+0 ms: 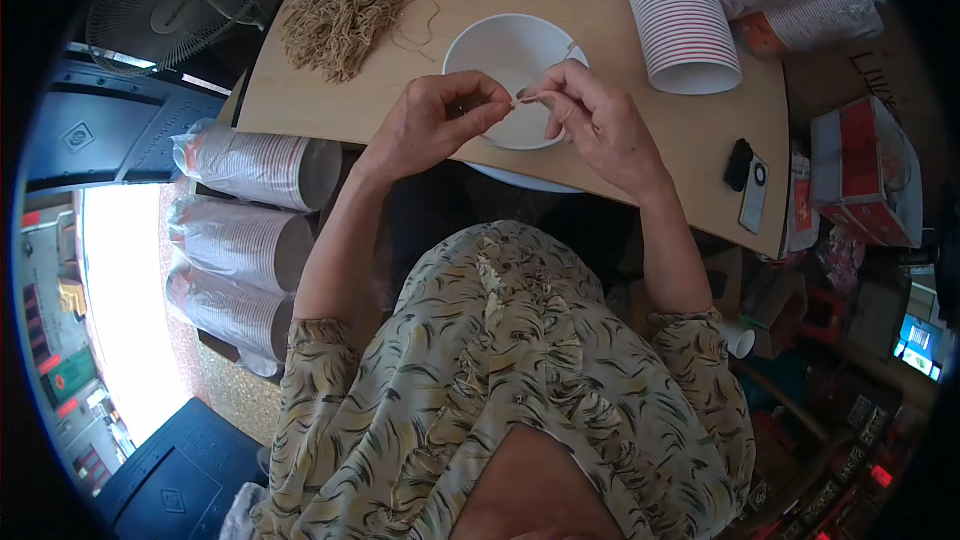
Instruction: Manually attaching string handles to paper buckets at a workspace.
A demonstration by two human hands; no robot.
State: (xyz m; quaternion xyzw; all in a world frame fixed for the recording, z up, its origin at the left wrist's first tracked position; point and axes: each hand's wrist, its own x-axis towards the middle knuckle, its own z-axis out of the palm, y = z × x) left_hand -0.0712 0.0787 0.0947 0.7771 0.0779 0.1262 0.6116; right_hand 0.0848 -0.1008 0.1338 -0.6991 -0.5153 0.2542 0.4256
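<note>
Close fingerwork at a pale-brown tabletop (690,160)

I see a tangled tan cord bundle (350,10); then the left hand (440,118), pinching a thin strand (516,102) above a round white bucket (480,52); the right hand (605,120), pinching too; a red-striped white bucket stack (680,15).

Pale blouse (400,420) w/ blk & yel. strokes, ctr. ruffles (500,290), V-neck (519,422), elbow-lgth. gathered slvs. (312,380)

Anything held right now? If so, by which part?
Apparently a thin tan strand, pinched by the left hand and right hand over the white tub; too small to tell which part of it they grip.
</note>
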